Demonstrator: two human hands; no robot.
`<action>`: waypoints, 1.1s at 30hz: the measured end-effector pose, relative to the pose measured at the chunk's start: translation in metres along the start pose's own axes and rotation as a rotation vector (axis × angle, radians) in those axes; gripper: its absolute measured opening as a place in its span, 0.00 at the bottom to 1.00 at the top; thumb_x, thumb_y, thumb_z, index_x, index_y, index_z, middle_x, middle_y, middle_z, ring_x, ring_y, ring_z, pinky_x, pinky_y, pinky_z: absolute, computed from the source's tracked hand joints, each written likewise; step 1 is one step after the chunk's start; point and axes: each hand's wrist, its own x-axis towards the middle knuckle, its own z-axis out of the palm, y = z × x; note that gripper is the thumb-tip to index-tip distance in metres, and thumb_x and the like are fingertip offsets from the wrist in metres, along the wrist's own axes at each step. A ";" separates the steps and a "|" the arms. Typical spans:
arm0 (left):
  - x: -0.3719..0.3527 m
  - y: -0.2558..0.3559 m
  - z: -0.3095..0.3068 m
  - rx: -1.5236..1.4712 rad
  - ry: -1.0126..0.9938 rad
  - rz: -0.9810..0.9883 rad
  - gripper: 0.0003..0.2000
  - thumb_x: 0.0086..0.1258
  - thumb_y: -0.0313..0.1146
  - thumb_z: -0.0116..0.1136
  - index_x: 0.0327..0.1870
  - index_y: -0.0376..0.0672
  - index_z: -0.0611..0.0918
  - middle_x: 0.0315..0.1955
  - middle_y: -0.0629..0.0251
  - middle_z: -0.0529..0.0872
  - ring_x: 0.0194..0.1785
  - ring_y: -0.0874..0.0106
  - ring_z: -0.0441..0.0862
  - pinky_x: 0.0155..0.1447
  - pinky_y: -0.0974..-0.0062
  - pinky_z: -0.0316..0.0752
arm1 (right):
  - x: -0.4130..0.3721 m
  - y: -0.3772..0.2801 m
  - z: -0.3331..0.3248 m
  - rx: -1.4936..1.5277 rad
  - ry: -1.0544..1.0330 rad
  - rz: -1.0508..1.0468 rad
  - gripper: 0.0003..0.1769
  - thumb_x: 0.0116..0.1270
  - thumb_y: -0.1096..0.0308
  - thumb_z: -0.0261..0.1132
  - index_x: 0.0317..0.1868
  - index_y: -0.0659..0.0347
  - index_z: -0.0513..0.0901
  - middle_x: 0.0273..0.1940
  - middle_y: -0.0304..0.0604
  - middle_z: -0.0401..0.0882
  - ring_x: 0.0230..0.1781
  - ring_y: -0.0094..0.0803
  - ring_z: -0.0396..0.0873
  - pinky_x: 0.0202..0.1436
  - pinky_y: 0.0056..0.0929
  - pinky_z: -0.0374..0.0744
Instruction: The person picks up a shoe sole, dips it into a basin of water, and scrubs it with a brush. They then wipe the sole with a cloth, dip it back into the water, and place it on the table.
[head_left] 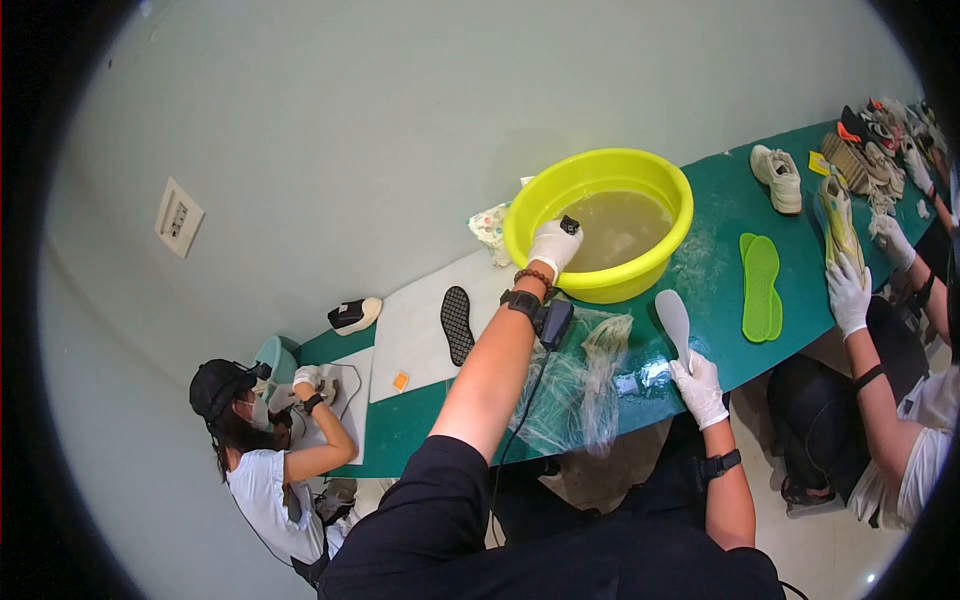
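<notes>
My left hand (pixel 555 247), in a white glove, reaches over the near left rim of a yellow-green basin (pixel 680 215) that holds cloudy water. Its fingers are closed around a small black object (pixel 570 225) whose kind I cannot make out. My right hand (pixel 698 388), also gloved, is at the table's near edge. It grips the lower end of a pale grey-white insole (pixel 674 320), which points up over the table. A crumpled clear plastic bag (pixel 590 380) lies between my two arms, on wet green table surface.
Left of the basin are a black sole (pixel 457 325), a white sheet (pixel 405 320), a black-and-white shoe (pixel 355 315) and a co-worker (pixel 275 450). To the right are green insoles (pixel 761 290), a white sneaker (pixel 778 178), piled shoes (pixel 880 150) and another person's gloved hand (pixel 848 295) on a shoe.
</notes>
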 end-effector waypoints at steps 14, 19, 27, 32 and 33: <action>0.001 -0.001 0.001 -0.079 0.013 -0.073 0.18 0.67 0.47 0.56 0.41 0.42 0.88 0.41 0.45 0.87 0.50 0.49 0.84 0.56 0.57 0.78 | 0.001 0.003 0.001 -0.070 0.023 -0.050 0.12 0.69 0.64 0.66 0.40 0.66 0.82 0.26 0.48 0.81 0.25 0.32 0.77 0.33 0.35 0.76; -0.001 0.000 -0.001 -0.087 -0.025 -0.061 0.22 0.65 0.54 0.62 0.42 0.41 0.88 0.41 0.49 0.89 0.47 0.50 0.86 0.54 0.59 0.79 | 0.002 0.008 0.003 -0.061 0.034 -0.059 0.11 0.69 0.64 0.65 0.40 0.66 0.82 0.25 0.47 0.81 0.25 0.32 0.77 0.33 0.36 0.76; -0.002 0.000 0.001 -0.252 -0.030 -0.043 0.24 0.67 0.50 0.64 0.57 0.45 0.79 0.45 0.55 0.88 0.50 0.54 0.85 0.55 0.62 0.78 | 0.001 0.002 0.000 -0.071 -0.010 -0.016 0.09 0.69 0.68 0.65 0.43 0.66 0.83 0.28 0.34 0.78 0.28 0.20 0.71 0.33 0.27 0.72; 0.005 -0.019 0.009 -0.189 -0.056 0.117 0.26 0.68 0.50 0.65 0.60 0.44 0.77 0.55 0.55 0.85 0.57 0.56 0.83 0.62 0.66 0.74 | 0.001 0.004 0.001 -0.046 -0.006 -0.013 0.09 0.69 0.68 0.65 0.42 0.66 0.83 0.27 0.34 0.77 0.28 0.20 0.71 0.33 0.27 0.72; 0.005 -0.019 0.010 -0.179 -0.046 0.122 0.26 0.67 0.51 0.65 0.60 0.44 0.77 0.54 0.55 0.85 0.56 0.56 0.83 0.62 0.66 0.74 | 0.000 -0.003 0.000 -0.056 0.005 -0.018 0.10 0.69 0.66 0.66 0.41 0.67 0.82 0.26 0.40 0.79 0.27 0.24 0.73 0.33 0.30 0.74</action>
